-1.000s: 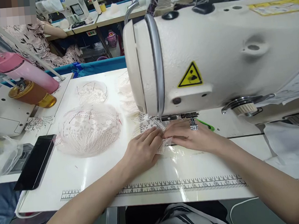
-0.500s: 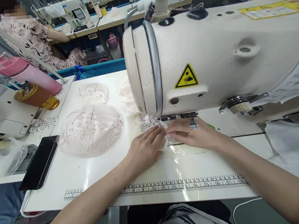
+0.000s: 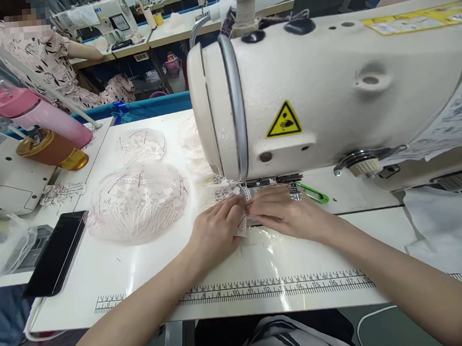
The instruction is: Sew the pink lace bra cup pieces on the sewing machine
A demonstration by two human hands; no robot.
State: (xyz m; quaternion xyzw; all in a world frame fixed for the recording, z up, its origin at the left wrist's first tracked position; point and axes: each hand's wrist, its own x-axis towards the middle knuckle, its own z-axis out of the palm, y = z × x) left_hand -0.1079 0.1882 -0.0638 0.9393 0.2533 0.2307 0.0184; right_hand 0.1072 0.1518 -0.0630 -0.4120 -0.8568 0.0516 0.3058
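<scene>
A small piece of white lace [image 3: 225, 192] lies at the front of the white sewing machine [image 3: 313, 97], under its needle end. My left hand [image 3: 218, 224] grips the lace from the left, its fingers curled and bunched together. From the right, my right hand [image 3: 288, 211], with a ring on one finger, holds the same piece close to the left fingertips. The needle is hidden behind the machine head. A lace corner hangs out below my left fingers. Just behind my right hand lies a green-handled tool [image 3: 316, 194], partly covered.
Sheer lace cups [image 3: 140, 207] with loose red threads lie on the left of the table. Beyond them are a black phone [image 3: 57, 256], a pink bottle [image 3: 46, 113] and an amber container [image 3: 53, 149]. A printed ruler [image 3: 240, 290] runs along the front edge. Another person [image 3: 42, 65] sits at the back left.
Both hands have shifted slightly left, and my left fingers have curled in more on the lace. More of the green-handled tool shows now. The whole view has moved a little.
</scene>
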